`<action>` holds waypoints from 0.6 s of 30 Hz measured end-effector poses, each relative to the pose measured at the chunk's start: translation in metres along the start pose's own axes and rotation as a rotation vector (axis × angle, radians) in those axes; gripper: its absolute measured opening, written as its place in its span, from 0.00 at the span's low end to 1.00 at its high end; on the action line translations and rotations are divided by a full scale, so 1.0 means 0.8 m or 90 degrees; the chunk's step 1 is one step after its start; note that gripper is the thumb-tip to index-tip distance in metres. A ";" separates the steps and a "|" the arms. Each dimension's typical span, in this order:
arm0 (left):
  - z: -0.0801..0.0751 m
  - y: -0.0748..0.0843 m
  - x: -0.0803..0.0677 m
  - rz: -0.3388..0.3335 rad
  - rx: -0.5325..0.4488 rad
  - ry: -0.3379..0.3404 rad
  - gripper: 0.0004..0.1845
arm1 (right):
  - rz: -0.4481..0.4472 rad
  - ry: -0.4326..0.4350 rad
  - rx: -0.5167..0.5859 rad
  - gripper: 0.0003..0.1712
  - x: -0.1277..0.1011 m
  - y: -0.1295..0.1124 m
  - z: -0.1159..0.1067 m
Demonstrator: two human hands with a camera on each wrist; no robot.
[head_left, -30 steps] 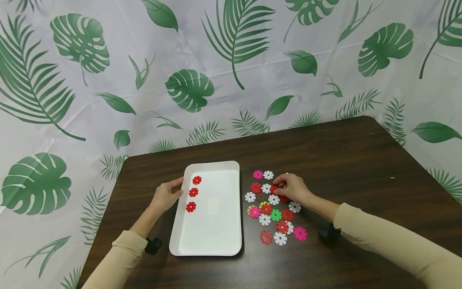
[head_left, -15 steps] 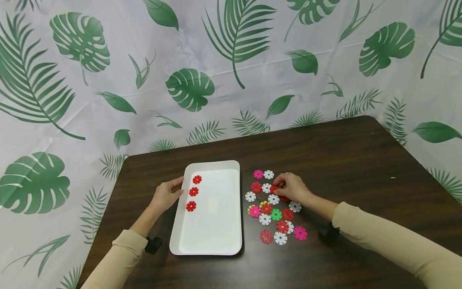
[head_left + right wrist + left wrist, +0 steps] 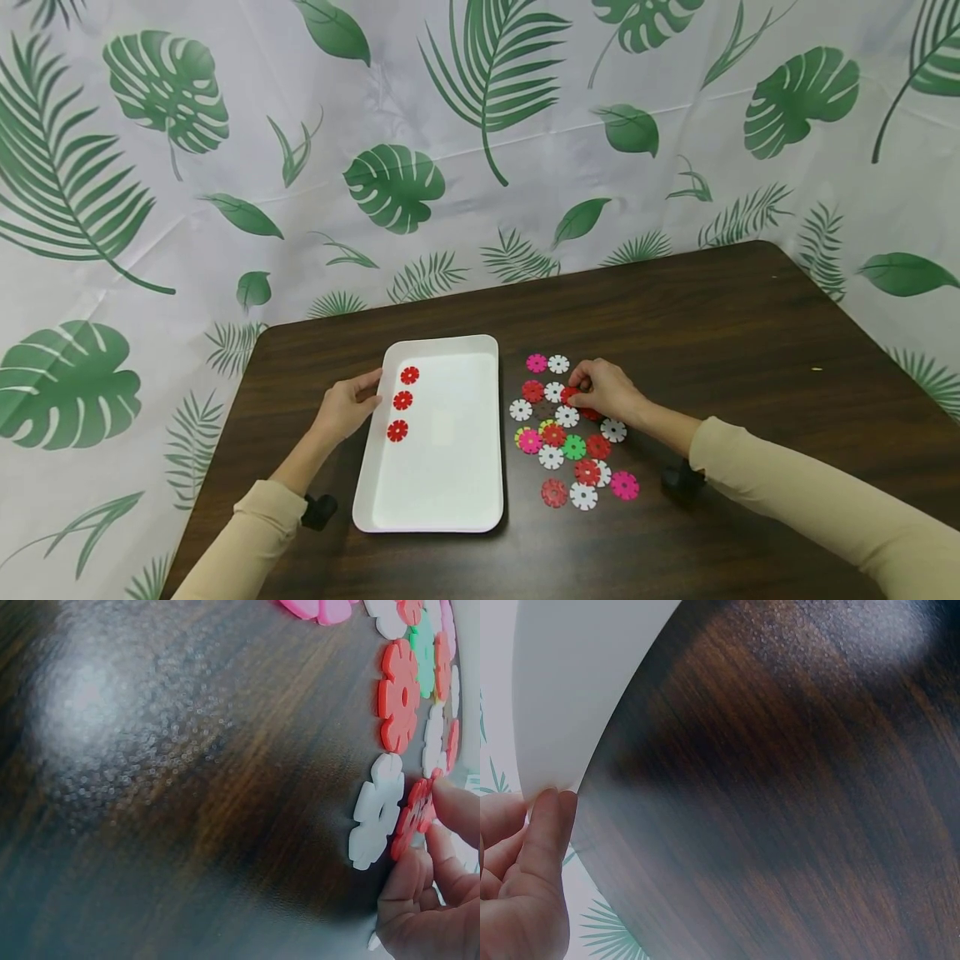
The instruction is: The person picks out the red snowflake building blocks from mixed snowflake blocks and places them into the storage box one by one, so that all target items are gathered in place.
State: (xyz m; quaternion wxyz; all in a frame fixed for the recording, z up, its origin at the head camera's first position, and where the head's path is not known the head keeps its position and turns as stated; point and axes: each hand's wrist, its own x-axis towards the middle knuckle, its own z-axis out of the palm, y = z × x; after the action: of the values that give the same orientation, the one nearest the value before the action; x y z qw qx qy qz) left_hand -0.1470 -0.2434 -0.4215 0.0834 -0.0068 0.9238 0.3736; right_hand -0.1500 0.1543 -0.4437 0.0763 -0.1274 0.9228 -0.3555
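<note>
My left hand (image 3: pixel 346 407) pinches the left rim of a white tray (image 3: pixel 442 483); thumb and fingers on that edge also show in the left wrist view. Inside the tray, three red notched discs (image 3: pixel 402 401) lie in a column along the left side. On the right, my right hand (image 3: pixel 609 392) is over a spread of flat plastic flower-shaped discs. Its thumb and fingertips pinch a red disc (image 3: pixel 567 395), partly hidden by the fingers. Another red disc (image 3: pixel 409 825) lies close below them in the right wrist view, next to a white disc (image 3: pixel 377 814).
Several white, red, pink, green and yellow discs lie right of the tray, some overlapping, including a green one (image 3: pixel 574 447) and a pink one (image 3: pixel 624 485). The dark wooden table (image 3: pixel 712 333) ends at a leaf-patterned cloth (image 3: pixel 525 192) behind.
The right hand stays at the red disc with only slight finger movement; a white disc beside it has shifted very slightly left. The left hand and tray hold their places.
</note>
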 end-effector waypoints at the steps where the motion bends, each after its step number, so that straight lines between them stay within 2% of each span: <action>1: 0.000 0.000 0.000 -0.001 0.000 0.000 0.26 | 0.001 -0.001 -0.001 0.10 0.000 0.000 0.000; 13: 0.001 -0.001 0.000 0.000 -0.006 0.003 0.26 | 0.041 -0.014 0.021 0.12 0.001 -0.001 0.001; 18: 0.001 -0.001 0.000 0.001 -0.007 0.004 0.26 | 0.039 -0.007 0.025 0.11 0.001 -0.001 0.001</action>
State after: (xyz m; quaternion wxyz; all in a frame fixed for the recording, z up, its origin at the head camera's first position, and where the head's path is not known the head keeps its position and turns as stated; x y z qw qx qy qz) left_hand -0.1468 -0.2434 -0.4222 0.0799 -0.0077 0.9220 0.3789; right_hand -0.1502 0.1529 -0.4435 0.0945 -0.0991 0.9188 -0.3702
